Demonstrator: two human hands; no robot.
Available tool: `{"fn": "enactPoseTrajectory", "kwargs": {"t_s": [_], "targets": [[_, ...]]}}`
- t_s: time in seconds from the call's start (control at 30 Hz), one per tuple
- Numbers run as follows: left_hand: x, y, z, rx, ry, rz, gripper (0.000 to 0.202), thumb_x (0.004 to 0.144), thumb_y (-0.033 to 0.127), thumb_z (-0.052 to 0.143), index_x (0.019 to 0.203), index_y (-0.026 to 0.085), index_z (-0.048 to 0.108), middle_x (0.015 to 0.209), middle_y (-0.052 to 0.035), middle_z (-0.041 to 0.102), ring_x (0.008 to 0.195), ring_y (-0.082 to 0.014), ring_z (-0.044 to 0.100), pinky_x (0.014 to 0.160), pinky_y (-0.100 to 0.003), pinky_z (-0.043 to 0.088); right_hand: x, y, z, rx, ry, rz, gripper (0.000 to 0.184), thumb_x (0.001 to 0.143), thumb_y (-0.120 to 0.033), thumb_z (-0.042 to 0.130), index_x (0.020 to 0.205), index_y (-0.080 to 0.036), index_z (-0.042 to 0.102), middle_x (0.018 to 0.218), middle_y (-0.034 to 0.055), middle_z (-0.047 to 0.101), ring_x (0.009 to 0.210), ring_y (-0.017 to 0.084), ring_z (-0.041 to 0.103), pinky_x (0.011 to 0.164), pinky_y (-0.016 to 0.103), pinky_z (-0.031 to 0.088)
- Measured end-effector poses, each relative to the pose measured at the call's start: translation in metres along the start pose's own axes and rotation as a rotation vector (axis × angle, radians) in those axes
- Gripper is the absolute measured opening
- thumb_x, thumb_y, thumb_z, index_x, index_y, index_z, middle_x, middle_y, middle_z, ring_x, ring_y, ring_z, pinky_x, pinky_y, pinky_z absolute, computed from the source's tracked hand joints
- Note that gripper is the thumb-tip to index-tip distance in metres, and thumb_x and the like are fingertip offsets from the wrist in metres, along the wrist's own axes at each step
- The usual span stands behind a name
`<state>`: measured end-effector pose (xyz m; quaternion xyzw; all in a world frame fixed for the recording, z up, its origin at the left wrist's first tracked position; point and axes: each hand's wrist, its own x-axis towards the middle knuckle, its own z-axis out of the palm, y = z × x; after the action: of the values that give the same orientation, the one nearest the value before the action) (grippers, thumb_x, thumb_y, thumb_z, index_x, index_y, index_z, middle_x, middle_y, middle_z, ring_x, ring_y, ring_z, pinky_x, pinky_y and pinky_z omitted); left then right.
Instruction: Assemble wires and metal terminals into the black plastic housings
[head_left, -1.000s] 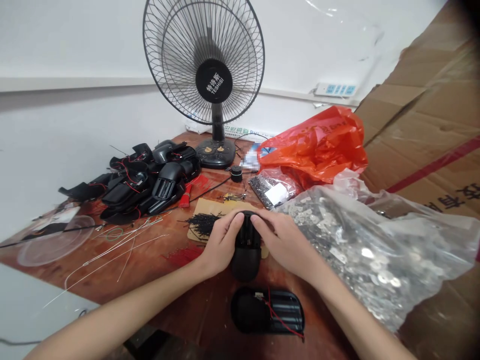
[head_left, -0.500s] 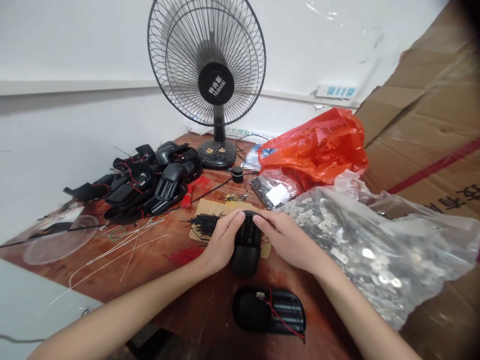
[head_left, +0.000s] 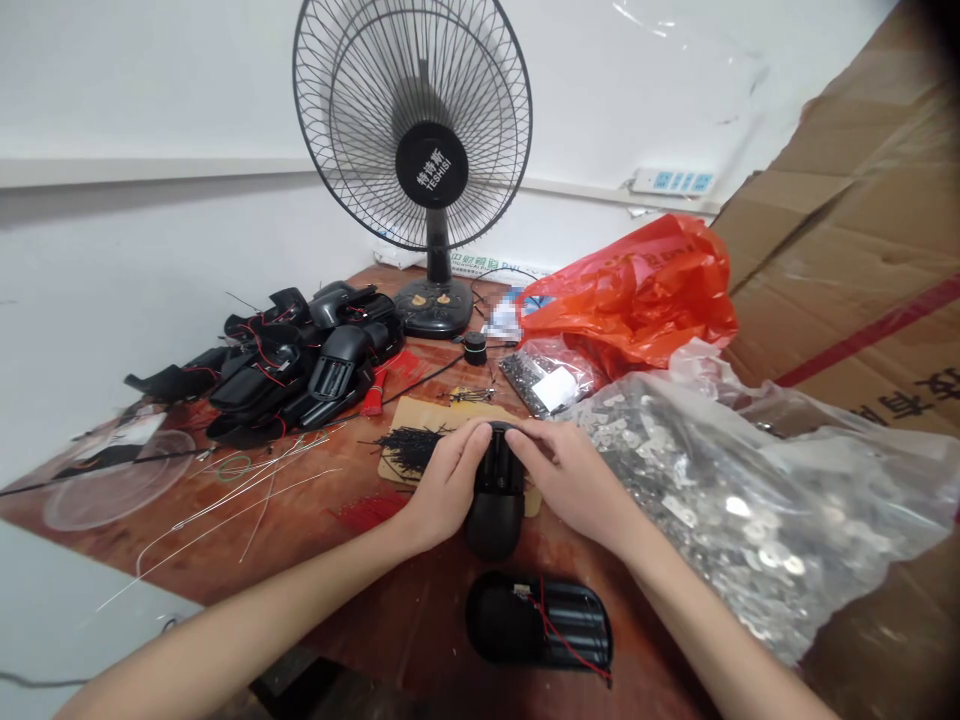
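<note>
Between my two hands is a black plastic housing point(head_left: 495, 520) with a rounded near end and long slots, like a battery compartment, at its far end. My left hand point(head_left: 450, 485) grips its left side, thumb on the far end. My right hand point(head_left: 559, 475) holds the right side, thumb also near the slots; the other fingers are partly hidden behind it. Close to me on the table lies a second black housing point(head_left: 502, 625) with battery bays and red wires. Just beyond my left hand, a bunch of short black wires point(head_left: 409, 448) rests on a piece of cardboard point(head_left: 420, 412).
A pile of black housings point(head_left: 330, 350) lies at the left, near a standing fan point(head_left: 431, 165). At the right are a clear bag of metal plates point(head_left: 720, 510), a red plastic bag point(head_left: 637, 290) and cardboard boxes point(head_left: 847, 220). Red wires point(head_left: 367, 512) and loose pale wires point(head_left: 255, 500) lie left.
The housing between my hands has shifted very slightly to the right. Both hands keep their hold, and the things on the table stay where they were.
</note>
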<state>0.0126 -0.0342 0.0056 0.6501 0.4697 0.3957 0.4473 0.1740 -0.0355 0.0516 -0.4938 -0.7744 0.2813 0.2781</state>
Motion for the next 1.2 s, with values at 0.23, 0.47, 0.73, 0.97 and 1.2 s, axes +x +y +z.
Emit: {"fn": "enactPoseTrajectory", "kwargs": {"t_s": [0.23, 0.47, 0.73, 0.97, 1.2], "targets": [[-0.0003, -0.0008, 0.0012, -0.055, 0.013, -0.029, 0.07, 0.088, 0.062, 0.026, 0.115, 0.004, 0.055, 0.104, -0.0055, 0.055, 0.089, 0.0098, 0.048, 0.082, 0.002, 0.04, 0.0022, 0.0024, -0.0015, 0.016, -0.012, -0.008, 0.033, 0.098, -0.032, 0.042, 0.096, -0.016, 0.071, 0.099, 0.0048, 0.071, 0.088, 0.021, 0.063, 0.08, 0.033, 0.045], [0.0021, -0.0007, -0.0006, -0.18, 0.011, -0.057, 0.069, 0.088, 0.061, 0.028, 0.117, 0.003, 0.053, 0.112, -0.0052, 0.055, 0.095, 0.0088, 0.051, 0.086, 0.002, 0.042, 0.002, 0.0044, -0.0054, 0.092, -0.085, -0.016, 0.036, 0.1, -0.037, 0.04, 0.083, -0.016, 0.064, 0.072, 0.0019, 0.063, 0.084, 0.019, 0.064, 0.083, 0.032, 0.046], [-0.0018, 0.0013, 0.0007, -0.097, 0.013, -0.014, 0.069, 0.088, 0.059, 0.028, 0.121, 0.004, 0.054, 0.121, -0.0069, 0.052, 0.095, 0.0091, 0.05, 0.086, 0.002, 0.041, 0.0006, -0.0001, -0.0045, 0.067, -0.039, -0.055, 0.033, 0.099, -0.033, 0.042, 0.096, -0.016, 0.07, 0.092, 0.0029, 0.07, 0.088, 0.019, 0.064, 0.079, 0.031, 0.045], [0.0007, 0.0004, -0.0009, -0.07, 0.007, 0.025, 0.068, 0.089, 0.057, 0.027, 0.123, 0.005, 0.055, 0.127, -0.0072, 0.049, 0.101, 0.009, 0.05, 0.09, 0.003, 0.04, 0.0011, 0.0013, -0.0026, 0.076, -0.014, -0.054, 0.036, 0.1, -0.033, 0.041, 0.091, -0.014, 0.071, 0.088, 0.0045, 0.069, 0.088, 0.02, 0.064, 0.08, 0.031, 0.046], [0.0011, -0.0028, 0.0036, -0.219, 0.059, -0.076, 0.072, 0.087, 0.063, 0.029, 0.123, 0.004, 0.05, 0.116, -0.007, 0.054, 0.093, 0.0079, 0.05, 0.086, 0.0, 0.043, 0.0031, 0.007, -0.0075, 0.125, -0.047, -0.021, 0.034, 0.098, -0.041, 0.046, 0.11, -0.019, 0.069, 0.097, 0.0028, 0.071, 0.097, 0.019, 0.065, 0.086, 0.031, 0.049]]}}
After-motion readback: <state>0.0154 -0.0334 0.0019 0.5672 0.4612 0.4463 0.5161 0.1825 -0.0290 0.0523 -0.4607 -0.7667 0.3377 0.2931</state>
